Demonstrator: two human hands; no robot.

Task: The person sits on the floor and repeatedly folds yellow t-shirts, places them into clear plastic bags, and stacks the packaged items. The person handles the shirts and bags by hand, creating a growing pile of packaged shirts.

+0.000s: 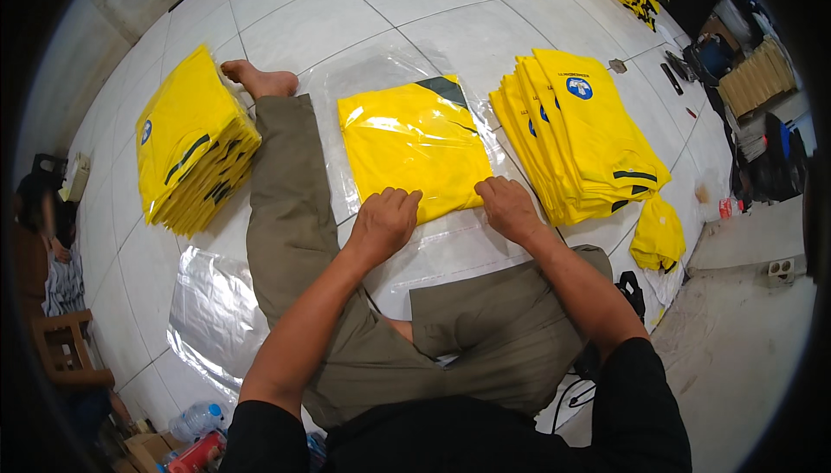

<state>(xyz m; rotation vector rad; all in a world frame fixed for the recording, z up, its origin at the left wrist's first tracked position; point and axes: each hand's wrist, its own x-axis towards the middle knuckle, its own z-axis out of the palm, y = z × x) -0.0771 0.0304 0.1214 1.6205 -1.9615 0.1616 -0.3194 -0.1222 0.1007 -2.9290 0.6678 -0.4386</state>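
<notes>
A folded yellow shirt (415,153) with a dark green corner lies in front of me inside a clear plastic bag (333,148). My left hand (387,220) is closed at the shirt's near left corner, knuckles up. At the near right corner my right hand (512,210) pinches in the same way. Whether the fingertips hold the cloth, the plastic or both is hidden. The bag's flap (433,267) spreads between the hands and my lap.
Bagged yellow shirts (186,144) are stacked on the left, beyond a flat pile of clear bags (212,313). Unbagged folded yellow shirts (580,135) stand on the right, near a crumpled yellow cloth (658,235). My outstretched leg (290,187) lies beside the left stack.
</notes>
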